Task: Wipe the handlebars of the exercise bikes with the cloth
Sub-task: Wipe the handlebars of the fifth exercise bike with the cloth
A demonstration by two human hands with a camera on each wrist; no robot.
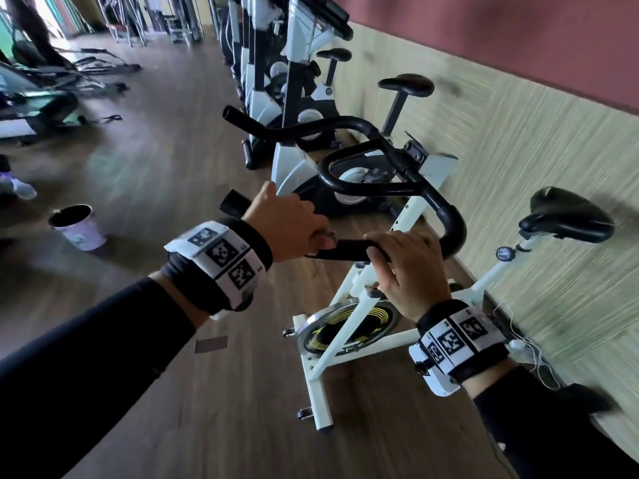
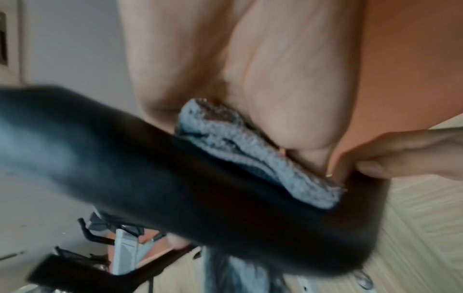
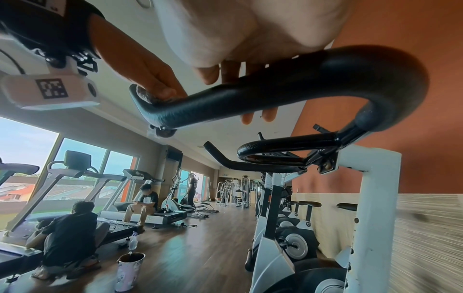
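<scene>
A white spin bike [image 1: 349, 305] carries a black handlebar [image 1: 345, 252]. My left hand [image 1: 290, 223] wraps the near bar close to its open end. In the left wrist view a folded grey cloth [image 2: 250, 158] lies pressed between my palm [image 2: 275, 79] and the handlebar [image 2: 125, 158]. My right hand [image 1: 408, 267] grips the same bar nearer its bend, fingers curled over the top. In the right wrist view its fingers [image 3: 248, 117] hook over the handlebar [image 3: 275, 89]. The left hand [image 3: 140, 65] there holds the speckled cloth [image 3: 144, 94] on the bar.
A row of other exercise bikes [image 1: 297, 81] runs along the panelled wall [image 1: 518, 140] on the right. A lilac bucket [image 1: 77, 228] and a spray bottle [image 3: 132, 240] stand on the wooden floor. People [image 3: 70, 237] sit by the treadmills [image 3: 75, 178] at the left.
</scene>
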